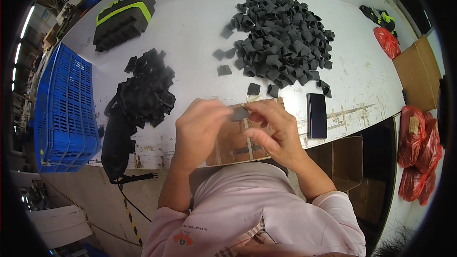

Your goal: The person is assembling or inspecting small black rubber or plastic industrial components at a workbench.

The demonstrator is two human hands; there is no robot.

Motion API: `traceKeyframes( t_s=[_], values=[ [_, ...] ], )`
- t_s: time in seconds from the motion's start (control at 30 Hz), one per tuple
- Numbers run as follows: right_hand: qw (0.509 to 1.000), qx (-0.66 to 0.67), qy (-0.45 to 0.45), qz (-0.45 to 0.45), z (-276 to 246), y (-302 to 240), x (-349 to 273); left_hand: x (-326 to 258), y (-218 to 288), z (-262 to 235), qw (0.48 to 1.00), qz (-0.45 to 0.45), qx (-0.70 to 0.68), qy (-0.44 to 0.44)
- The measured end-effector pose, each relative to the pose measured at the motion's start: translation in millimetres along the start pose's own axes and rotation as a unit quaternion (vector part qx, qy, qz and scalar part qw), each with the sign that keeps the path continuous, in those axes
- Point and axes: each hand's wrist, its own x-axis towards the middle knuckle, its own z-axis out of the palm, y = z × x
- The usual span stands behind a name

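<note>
Between my two hands is a small dark grey fabric piece (239,113), above a brown board (223,145) at the table's front edge. Its left side is pinched by the fingers of my left hand (200,126), which are slightly blurred. On the other side, the thumb of my right hand (278,131) stands away from the piece while the index finger touches its upper right edge. Just beyond the board lie a few loose grey fabric loops (254,88). Farther off spreads a large heap of similar folded loops (285,38).
Left of my hands lies a heap of black pieces (145,88) beside a black pouch with a strap (116,145). A blue plastic crate (66,109) stands at the left edge. Behind is a banded grey stack (124,21). A phone (317,116) and red bags (416,143) are rightward.
</note>
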Motion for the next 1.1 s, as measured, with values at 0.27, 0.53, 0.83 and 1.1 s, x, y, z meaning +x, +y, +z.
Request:
traceKeyframes(
  t_s=[0.27, 0.53, 0.83, 1.1],
  values=[
    [0.998, -0.035, -0.043, -0.025, 2.2, -6.4, 10.2, 2.9, -6.9, -4.2, 0.995, -0.014, -0.091, -0.033],
    [0.995, 0.047, -0.062, 0.061, -6.7, -4.8, 6.2, -0.5, -11.2, -6.2, 0.986, -0.065, -0.156, -0.013],
    [0.996, 0.020, -0.071, 0.055, -3.7, -1.5, 7.0, -3.2, -11.3, -0.1, 0.997, -0.033, -0.052, -0.035],
    [0.986, -0.143, -0.031, -0.086, 11.7, 5.1, 6.6, -5.0, -13.8, 4.7, 0.998, -0.013, -0.034, -0.044]
  ],
)
